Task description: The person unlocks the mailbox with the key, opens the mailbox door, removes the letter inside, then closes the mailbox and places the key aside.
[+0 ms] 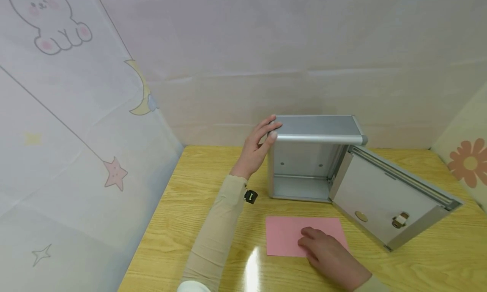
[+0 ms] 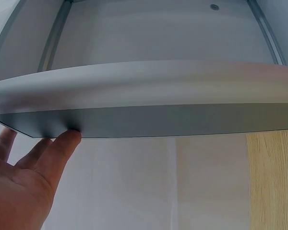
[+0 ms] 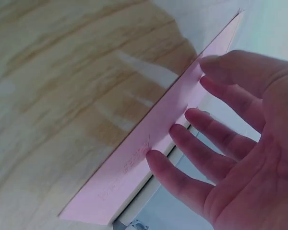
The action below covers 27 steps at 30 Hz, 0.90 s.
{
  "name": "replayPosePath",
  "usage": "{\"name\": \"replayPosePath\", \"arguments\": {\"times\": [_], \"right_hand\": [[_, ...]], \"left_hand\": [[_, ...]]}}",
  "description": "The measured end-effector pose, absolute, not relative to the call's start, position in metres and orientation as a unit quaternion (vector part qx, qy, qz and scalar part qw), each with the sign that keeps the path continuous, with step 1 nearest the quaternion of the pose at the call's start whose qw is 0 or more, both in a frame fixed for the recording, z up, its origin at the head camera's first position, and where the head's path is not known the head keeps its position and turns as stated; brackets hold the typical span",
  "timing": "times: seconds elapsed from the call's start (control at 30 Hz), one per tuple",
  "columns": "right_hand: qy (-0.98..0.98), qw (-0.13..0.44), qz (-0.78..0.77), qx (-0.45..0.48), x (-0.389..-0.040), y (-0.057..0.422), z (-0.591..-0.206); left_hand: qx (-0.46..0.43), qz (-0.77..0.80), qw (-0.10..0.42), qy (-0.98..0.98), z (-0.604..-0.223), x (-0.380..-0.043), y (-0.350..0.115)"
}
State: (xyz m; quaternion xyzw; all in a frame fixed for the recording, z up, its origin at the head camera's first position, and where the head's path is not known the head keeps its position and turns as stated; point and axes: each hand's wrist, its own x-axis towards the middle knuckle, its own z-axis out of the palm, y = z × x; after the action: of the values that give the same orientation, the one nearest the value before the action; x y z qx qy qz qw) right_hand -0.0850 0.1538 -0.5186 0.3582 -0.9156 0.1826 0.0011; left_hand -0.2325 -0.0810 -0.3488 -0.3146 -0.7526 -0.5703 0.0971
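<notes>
A silver metal box (image 1: 302, 186) stands upright on the table, its door (image 1: 384, 195) swung wide to the right. My left hand (image 1: 254, 150) rests on its upper left corner, fingers over the top. In the left wrist view, this hand's fingers (image 2: 57, 151) touch the box's grey top panel (image 2: 182, 120). A pink sheet of paper (image 1: 283, 235) lies flat in front of the box. Over its right part is my right hand (image 1: 327, 254), fingers loosely bent. The right wrist view shows its spread fingertips right at the paper (image 3: 129, 165), which bears faint reddish writing.
A lock (image 1: 400, 219) and a round brass-coloured plate (image 1: 361, 216) sit on the door's inner face, which juts out over the table's right side. Wood-grain table (image 1: 175, 224) surrounds the paper. A pale wall covering (image 1: 236, 102) rises right behind the box.
</notes>
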Motion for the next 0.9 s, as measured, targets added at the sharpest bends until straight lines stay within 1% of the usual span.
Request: {"name": "replayPosePath", "arguments": {"times": [0.13,0.37,0.67,0.9], "right_hand": [[-0.915,0.005,0.186,0.358,-0.087,0.153,-0.519],[-0.929,-0.030,0.173,0.326,-0.093,0.151,-0.519],[-0.936,-0.006,0.179,0.303,-0.106,0.150,-0.524],[-0.937,-0.011,0.191,0.292,-0.114,0.152,-0.527]], "left_hand": [[-0.316,-0.571,0.096,-0.752,-0.348,-0.232,-0.081],[-0.315,-0.573,0.097,-0.750,-0.348,-0.232,-0.081],[-0.313,-0.568,0.102,-0.754,-0.349,-0.233,-0.080],[-0.309,-0.573,0.100,-0.752,-0.348,-0.233,-0.080]]}}
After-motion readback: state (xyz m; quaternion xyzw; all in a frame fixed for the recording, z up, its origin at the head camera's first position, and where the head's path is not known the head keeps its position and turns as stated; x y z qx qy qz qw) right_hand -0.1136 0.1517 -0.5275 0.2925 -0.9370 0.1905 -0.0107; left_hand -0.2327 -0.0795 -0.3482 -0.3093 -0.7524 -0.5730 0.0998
